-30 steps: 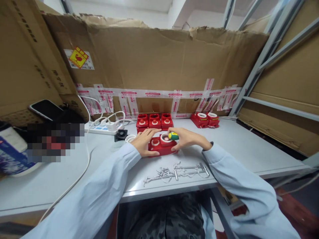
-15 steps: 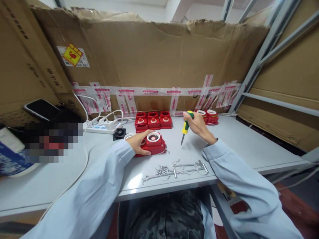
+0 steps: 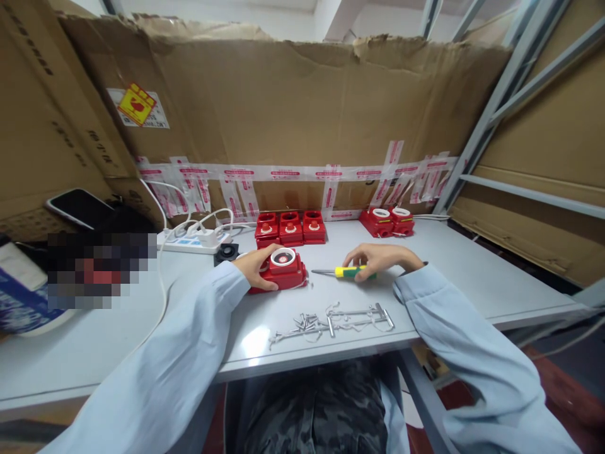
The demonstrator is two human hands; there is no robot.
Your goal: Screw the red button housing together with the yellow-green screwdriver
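Note:
My left hand (image 3: 258, 267) is wrapped around a red housing (image 3: 292, 277) with a white ring around a dark round face on top. A second white ring is partly hidden behind that hand. My right hand (image 3: 377, 259) has its fingers curled over the yellow and green handle of a screwdriver (image 3: 346, 272). The screwdriver is level, low over the table or on it, its tip pointing left and just short of the housing. Closer to me lie several small screws (image 3: 307, 323) and long metal rods with T-shaped ends (image 3: 359, 318), with thin cords among them.
Three red housings (image 3: 290, 230) line the back of the table (image 3: 472, 271), and two white-ringed ones (image 3: 380, 222) stand at the back right. A black square part (image 3: 227, 253) sits near a white power strip (image 3: 193, 243) with cables. A phone (image 3: 79, 208) is at left. Cardboard rises behind.
My right hand has lowered toward me, and the screwdriver has swung from upright to level, tip leftward. My left hand has slid the red housing slightly left.

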